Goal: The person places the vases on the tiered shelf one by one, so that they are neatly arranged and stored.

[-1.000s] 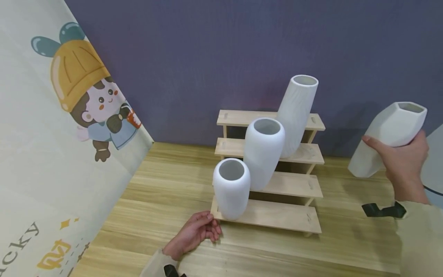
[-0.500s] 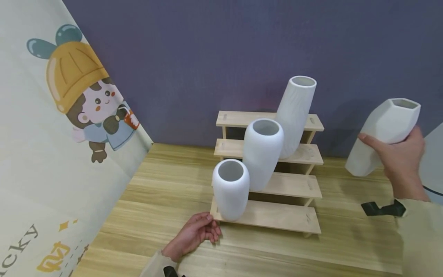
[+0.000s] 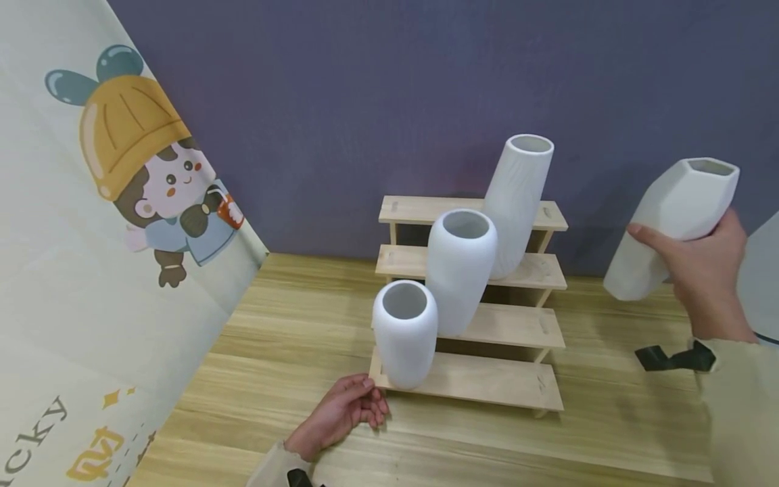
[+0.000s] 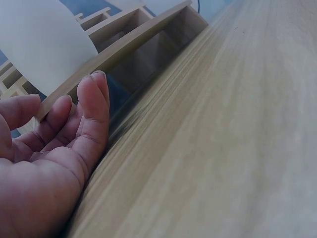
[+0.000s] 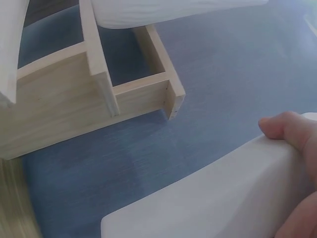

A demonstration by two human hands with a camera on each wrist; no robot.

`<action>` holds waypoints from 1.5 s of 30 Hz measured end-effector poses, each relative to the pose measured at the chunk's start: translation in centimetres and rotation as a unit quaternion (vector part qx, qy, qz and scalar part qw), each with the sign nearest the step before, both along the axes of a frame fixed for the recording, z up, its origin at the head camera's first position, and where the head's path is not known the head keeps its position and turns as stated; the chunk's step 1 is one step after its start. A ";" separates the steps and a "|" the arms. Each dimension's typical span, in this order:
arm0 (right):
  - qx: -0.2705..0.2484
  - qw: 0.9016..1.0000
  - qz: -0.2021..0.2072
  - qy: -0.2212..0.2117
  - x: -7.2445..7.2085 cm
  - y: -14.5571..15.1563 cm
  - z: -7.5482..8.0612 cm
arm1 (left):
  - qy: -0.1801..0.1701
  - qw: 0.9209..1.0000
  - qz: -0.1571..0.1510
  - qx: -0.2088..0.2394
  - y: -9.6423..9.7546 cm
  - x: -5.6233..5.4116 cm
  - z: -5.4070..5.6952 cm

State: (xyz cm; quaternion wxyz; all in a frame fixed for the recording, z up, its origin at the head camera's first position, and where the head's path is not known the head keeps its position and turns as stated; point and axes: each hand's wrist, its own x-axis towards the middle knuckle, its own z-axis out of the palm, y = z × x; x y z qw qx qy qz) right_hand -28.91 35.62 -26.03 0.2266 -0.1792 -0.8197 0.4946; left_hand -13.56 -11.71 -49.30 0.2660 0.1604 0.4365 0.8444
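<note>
My right hand (image 3: pixel 709 270) grips a white faceted vase (image 3: pixel 675 203) around its side, in the air right of a wooden step shelf (image 3: pixel 487 379). The vase is tilted, its angular mouth up. At the shelf's lowest left corner, my left hand (image 3: pixel 343 409) pinches the board's edge between thumb and fingers (image 4: pixel 59 106). A small rounded white vase (image 3: pixel 406 345) stands on the lowest step, beside that hand. A medium white vase (image 3: pixel 460 270) stands on the step above. Higher still is a tall grooved white vase (image 3: pixel 520 203). In the right wrist view the held vase (image 5: pixel 213 198) shows only partly.
The shelf stands on a wood-grain tabletop (image 3: pixel 274 325) against a dark blue-grey backdrop (image 3: pixel 335 101). A pale sheet with a cartoon figure (image 3: pixel 182 176) hangs along the left. A dark cable (image 3: pixel 767 338) shows at the right edge.
My right hand has raised the faceted vase a little and shifted it slightly left. The left hand keeps its place at the shelf corner.
</note>
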 end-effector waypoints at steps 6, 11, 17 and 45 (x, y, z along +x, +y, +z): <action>-0.005 1.000 0.006 0.013 -0.2 -0.3 0.7 | -0.004 1.000 -0.003 -0.001 -0.1 0.1 0.0; -0.009 1.000 0.015 0.017 -0.3 -0.7 1.1 | -0.010 1.000 -0.002 -0.004 -0.2 0.1 0.1; -0.004 1.000 0.022 0.020 -0.5 -1.2 1.5 | -0.009 1.000 0.001 -0.003 -0.2 0.1 0.0; -0.032 0.997 0.059 0.039 -1.6 -2.9 6.0 | -0.006 1.000 0.001 0.001 0.0 0.0 -0.1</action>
